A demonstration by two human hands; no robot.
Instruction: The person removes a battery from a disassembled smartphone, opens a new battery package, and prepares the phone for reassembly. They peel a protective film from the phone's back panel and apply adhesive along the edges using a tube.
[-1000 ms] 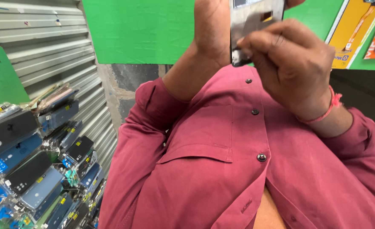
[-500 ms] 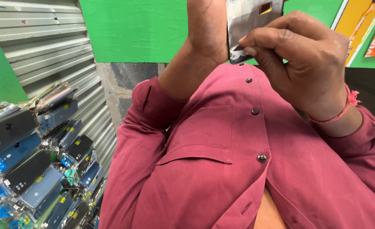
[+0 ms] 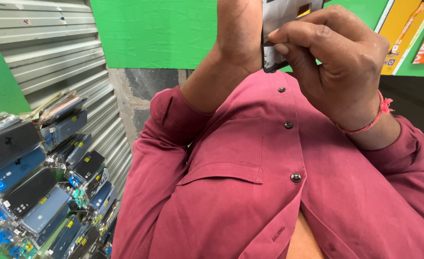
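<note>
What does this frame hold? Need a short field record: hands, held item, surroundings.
left hand: raised, wrapped around the left edge of a flat grey panel
right hand: thumb and fingers pinching the panel's lower corner
panel: upright, top cut off by the frame, small orange patch near the top
wrist: red thread band on the right wrist
clothing: maroon buttoned shirt with chest pocket
left side: packaged phone cases hanging in rows
background: grey ribbed shutter, green wall

The top edge cuts off your grey flat panel [image 3: 288,19] (its upper part unseen), and your left hand [image 3: 240,33] loses its fingers there.
</note>
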